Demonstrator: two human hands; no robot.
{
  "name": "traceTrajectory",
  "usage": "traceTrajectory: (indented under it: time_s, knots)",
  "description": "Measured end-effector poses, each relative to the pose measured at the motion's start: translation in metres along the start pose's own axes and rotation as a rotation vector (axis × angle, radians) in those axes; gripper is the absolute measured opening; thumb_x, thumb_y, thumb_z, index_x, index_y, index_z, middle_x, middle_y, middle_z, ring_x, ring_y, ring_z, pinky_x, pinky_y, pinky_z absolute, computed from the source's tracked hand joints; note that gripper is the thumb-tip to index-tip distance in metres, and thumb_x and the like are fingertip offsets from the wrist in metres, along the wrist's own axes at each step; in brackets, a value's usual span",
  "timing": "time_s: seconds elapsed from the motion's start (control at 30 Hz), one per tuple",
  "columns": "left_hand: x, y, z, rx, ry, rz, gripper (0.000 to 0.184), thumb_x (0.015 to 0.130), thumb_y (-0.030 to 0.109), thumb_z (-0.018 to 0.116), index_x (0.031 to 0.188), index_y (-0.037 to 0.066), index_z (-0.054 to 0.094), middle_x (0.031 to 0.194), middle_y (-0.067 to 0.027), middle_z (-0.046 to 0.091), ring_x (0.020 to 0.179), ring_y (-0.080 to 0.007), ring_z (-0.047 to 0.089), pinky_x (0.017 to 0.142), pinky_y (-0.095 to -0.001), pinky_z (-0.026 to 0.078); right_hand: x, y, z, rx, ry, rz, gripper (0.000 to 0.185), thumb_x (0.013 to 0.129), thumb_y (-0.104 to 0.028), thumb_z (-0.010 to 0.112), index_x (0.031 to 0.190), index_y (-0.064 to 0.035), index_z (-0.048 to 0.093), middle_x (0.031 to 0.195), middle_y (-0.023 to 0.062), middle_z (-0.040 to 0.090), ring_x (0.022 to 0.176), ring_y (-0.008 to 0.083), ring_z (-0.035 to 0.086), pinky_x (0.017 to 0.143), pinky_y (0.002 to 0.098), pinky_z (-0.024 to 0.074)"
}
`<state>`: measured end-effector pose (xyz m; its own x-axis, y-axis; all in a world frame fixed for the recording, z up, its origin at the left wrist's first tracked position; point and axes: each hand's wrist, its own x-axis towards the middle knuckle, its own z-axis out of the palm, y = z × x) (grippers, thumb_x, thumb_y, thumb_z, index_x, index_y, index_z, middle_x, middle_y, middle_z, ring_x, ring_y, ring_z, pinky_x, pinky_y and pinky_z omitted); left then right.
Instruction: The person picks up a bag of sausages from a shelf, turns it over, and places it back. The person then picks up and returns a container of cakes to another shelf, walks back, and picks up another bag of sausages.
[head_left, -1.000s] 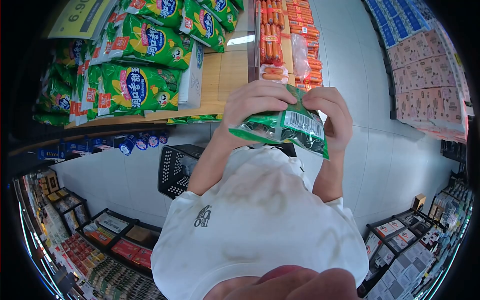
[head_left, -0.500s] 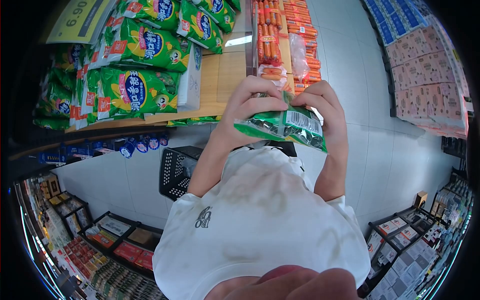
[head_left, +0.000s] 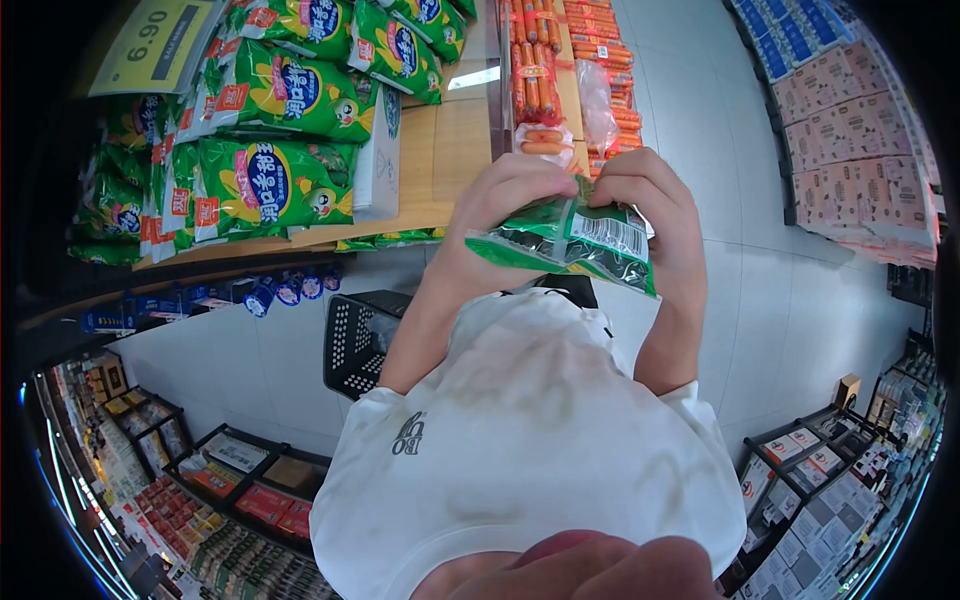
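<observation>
Between my two hands, in front of my chest, is a green snack bag [head_left: 560, 235] with its back side up. A white barcode label [head_left: 608, 236] shows on it, with a dark see-through part beside it. My left hand [head_left: 510, 205] is closed on the bag's left side, thumb and fingers at its upper edge. On the other side my right hand [head_left: 650, 205] grips the right part with bent fingers. The fingertips of both hands come close together at the top edge. Similar green bags [head_left: 270, 185] are stacked on the wooden display shelf [head_left: 435, 165] to the left.
A yellow price sign [head_left: 158, 45] reads 6.90. Packs of orange-red sausages [head_left: 535, 75] lie beyond my hands. A black perforated basket [head_left: 352, 345] stands at my left side. Pink cartons [head_left: 850, 140] are stacked far right. Goods racks [head_left: 250, 470] stand behind me on the grey tiled floor [head_left: 770, 330].
My right hand has shifted slightly right and its fingers now sit lower on the bag's edge. The bag has tilted a little. Both hands keep their hold.
</observation>
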<state>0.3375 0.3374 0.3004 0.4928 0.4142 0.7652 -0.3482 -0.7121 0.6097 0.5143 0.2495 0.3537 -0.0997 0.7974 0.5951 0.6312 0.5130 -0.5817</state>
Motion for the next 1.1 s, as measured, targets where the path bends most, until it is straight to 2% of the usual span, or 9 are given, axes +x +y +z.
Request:
traceTrajectory:
  time_s: [0.2,0.3,0.4,0.6,0.7,0.9,1.0,1.1]
  knots:
    - [-0.001,0.002,0.000,-0.139,0.001,0.005,0.065,0.066,0.013,0.086,0.119,0.003,0.049,0.107,-0.0182,0.061,0.100,-0.0292,0.061,0.086,-0.0382,0.052,-0.003,-0.002,0.007,0.031,0.025,0.031,0.034,0.060,-0.009,0.080,0.088,-0.0031,0.061,0.086,0.0091,0.062,0.076,0.0245,0.061,0.062,0.0321,0.0482]
    - [0.003,0.008,0.007,-0.158,0.130,-0.072,0.052,0.062,0.007,0.083,0.109,0.005,0.060,0.097,-0.0085,0.066,0.090,-0.0274,0.063,0.077,-0.0351,0.052,-0.003,0.002,0.010,0.034,0.037,0.007,0.035,0.061,-0.009,0.080,0.089,-0.0037,0.060,0.085,0.0087,0.062,0.076,0.0254,0.061,0.063,0.0329,0.0480]
    - [0.010,0.016,-0.003,-0.113,0.044,-0.176,0.052,0.063,0.007,0.082,0.111,0.005,0.059,0.099,-0.0092,0.066,0.090,-0.0277,0.063,0.077,-0.0352,0.052,-0.003,0.003,0.008,0.017,0.042,-0.002,0.036,0.061,-0.009,0.080,0.090,-0.0040,0.059,0.084,0.0084,0.063,0.077,0.0257,0.061,0.064,0.0332,0.0478]
    - [0.007,0.009,-0.002,-0.076,0.039,-0.088,0.053,0.065,0.004,0.080,0.114,0.007,0.059,0.101,-0.0096,0.066,0.090,-0.0281,0.063,0.077,-0.0353,0.052,-0.005,0.003,0.008,0.022,0.055,0.011,0.036,0.060,-0.009,0.080,0.090,-0.0046,0.060,0.086,0.0078,0.063,0.079,0.0252,0.060,0.066,0.0331,0.0468]
    - [0.002,0.005,-0.004,-0.063,0.005,-0.051,0.051,0.069,0.010,0.082,0.112,0.000,0.057,0.108,-0.0156,0.066,0.100,-0.0283,0.062,0.086,-0.0368,0.052,-0.005,0.002,0.008,0.021,0.060,-0.020,0.038,0.060,-0.011,0.081,0.091,-0.0052,0.061,0.087,0.0073,0.063,0.080,0.0252,0.059,0.067,0.0338,0.0461]
    - [0.000,0.006,-0.006,-0.064,-0.007,-0.082,0.047,0.070,0.010,0.081,0.109,0.000,0.058,0.107,-0.0156,0.067,0.098,-0.0291,0.063,0.087,-0.0387,0.052,-0.004,0.000,0.008,-0.022,0.063,-0.068,0.041,0.056,-0.014,0.081,0.092,-0.0053,0.062,0.088,0.0067,0.062,0.080,0.0255,0.059,0.068,0.0348,0.0457]
    - [0.003,0.006,-0.003,-0.061,0.049,-0.073,0.050,0.065,0.002,0.078,0.112,0.009,0.061,0.102,-0.0089,0.067,0.088,-0.0277,0.064,0.074,-0.0342,0.053,-0.002,0.000,0.008,-0.048,0.057,-0.102,0.041,0.055,-0.014,0.081,0.091,-0.0047,0.062,0.087,0.0070,0.062,0.079,0.0258,0.059,0.068,0.0348,0.0461]
    - [0.000,0.003,-0.001,-0.041,0.058,-0.043,0.049,0.066,0.002,0.077,0.112,0.009,0.061,0.101,-0.0087,0.066,0.088,-0.0269,0.064,0.073,-0.0339,0.053,0.000,0.000,0.008,-0.081,0.065,-0.129,0.040,0.054,-0.014,0.080,0.088,-0.0038,0.062,0.085,0.0074,0.062,0.078,0.0260,0.060,0.066,0.0346,0.0466]
